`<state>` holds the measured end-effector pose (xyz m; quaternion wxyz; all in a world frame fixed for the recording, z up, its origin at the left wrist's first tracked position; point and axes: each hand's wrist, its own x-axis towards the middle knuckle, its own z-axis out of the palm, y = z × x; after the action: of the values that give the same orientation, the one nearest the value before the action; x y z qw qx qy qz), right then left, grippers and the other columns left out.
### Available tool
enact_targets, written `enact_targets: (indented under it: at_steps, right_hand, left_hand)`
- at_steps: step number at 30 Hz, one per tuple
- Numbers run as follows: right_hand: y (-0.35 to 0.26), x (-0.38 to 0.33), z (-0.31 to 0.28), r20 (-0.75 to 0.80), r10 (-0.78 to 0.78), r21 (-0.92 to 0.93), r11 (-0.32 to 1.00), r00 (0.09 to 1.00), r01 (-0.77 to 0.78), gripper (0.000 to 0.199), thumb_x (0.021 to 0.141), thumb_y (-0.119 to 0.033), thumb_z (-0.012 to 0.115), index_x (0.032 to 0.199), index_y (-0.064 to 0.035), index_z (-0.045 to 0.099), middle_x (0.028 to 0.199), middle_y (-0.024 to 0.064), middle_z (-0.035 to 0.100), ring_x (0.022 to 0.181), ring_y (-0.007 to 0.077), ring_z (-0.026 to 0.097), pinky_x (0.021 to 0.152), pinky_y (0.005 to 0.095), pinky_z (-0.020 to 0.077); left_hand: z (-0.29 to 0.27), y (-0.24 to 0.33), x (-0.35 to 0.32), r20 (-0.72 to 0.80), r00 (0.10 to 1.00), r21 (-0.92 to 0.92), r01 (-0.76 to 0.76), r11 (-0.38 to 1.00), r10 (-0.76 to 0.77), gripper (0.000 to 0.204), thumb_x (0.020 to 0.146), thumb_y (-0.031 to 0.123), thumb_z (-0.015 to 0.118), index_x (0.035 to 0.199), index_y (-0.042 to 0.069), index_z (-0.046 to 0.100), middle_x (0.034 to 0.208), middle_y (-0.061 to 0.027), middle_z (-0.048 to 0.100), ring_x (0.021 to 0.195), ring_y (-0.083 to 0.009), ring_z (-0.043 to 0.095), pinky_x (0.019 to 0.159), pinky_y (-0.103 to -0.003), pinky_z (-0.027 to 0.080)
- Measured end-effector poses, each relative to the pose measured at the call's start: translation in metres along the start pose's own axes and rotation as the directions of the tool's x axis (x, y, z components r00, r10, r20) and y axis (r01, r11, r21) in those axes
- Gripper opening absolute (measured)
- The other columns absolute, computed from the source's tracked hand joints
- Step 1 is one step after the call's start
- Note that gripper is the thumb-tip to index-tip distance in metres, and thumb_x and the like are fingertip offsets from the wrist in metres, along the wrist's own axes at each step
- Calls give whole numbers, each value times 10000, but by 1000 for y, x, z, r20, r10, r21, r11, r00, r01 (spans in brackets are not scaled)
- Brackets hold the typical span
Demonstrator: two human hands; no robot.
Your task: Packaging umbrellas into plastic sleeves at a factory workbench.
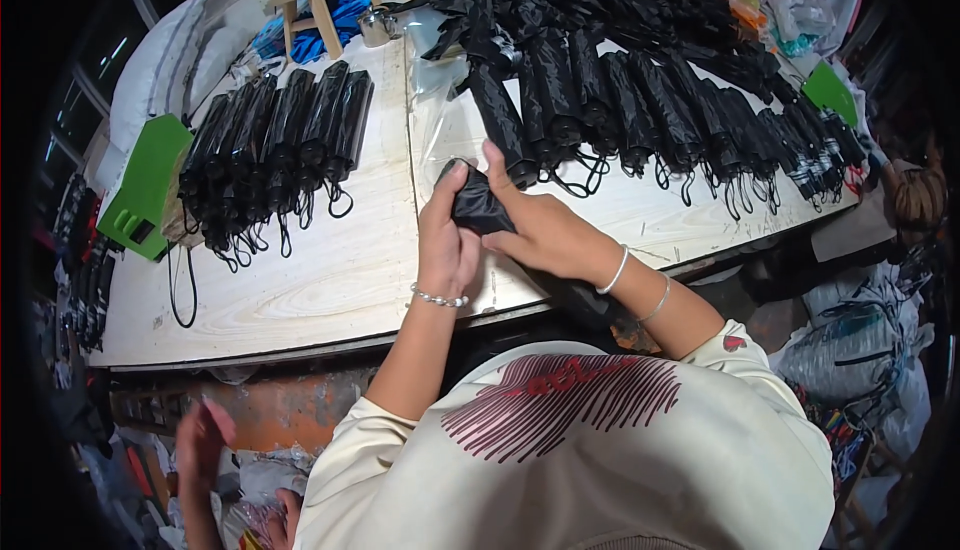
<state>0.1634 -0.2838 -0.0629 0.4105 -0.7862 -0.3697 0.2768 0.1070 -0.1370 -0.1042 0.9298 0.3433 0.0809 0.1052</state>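
Observation:
Both hands hold one black folded umbrella point(478, 206) over the near edge of the pale wooden table point(340, 270). My left hand point(445, 240) wraps around its left side. My right hand point(540, 230) grips it from the right, with the thumb raised along its top. The umbrella's lower part runs down under my right forearm and is mostly hidden. A clear plastic sleeve point(440, 110) lies on the table just beyond my hands.
A row of several black folded umbrellas point(275, 145) lies at the left, and a larger heap point(650, 90) fills the back and right. A green plastic object point(145, 190) sits at the left edge. Another person's hand point(200, 440) shows at lower left. Bags point(850, 350) stand at the right.

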Motion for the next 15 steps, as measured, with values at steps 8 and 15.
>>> enact_targets:
  at_steps: [8, 15]
  right_hand:
    - [26, 10, 2, -68, -231, 254, 937, 971, 240, 955, 836, -209, 598, 1547, -131, -35, 1590, 115, 160, 1387, 233, 292, 1126, 300, 208]
    - [34, 15, 2, -48, -95, 390, 915, 994, 107, 981, 838, -242, 602, 1537, -102, -72, 1485, 156, 323, 1181, 255, 483, 950, 300, 383]
  left_hand:
    - [4, 5, 1, 166, 985, -140, 80, 987, -56, 394, 910, 265, 611, 1174, -23, 565, 1126, -144, 632, 992, -219, 608, 928, -299, 461]
    - [0, -25, -4, 0, 999, -71, 39, 997, -39, 362, 923, 296, 613, 1147, 13, 584, 1044, -75, 647, 941, -154, 609, 867, -277, 476]
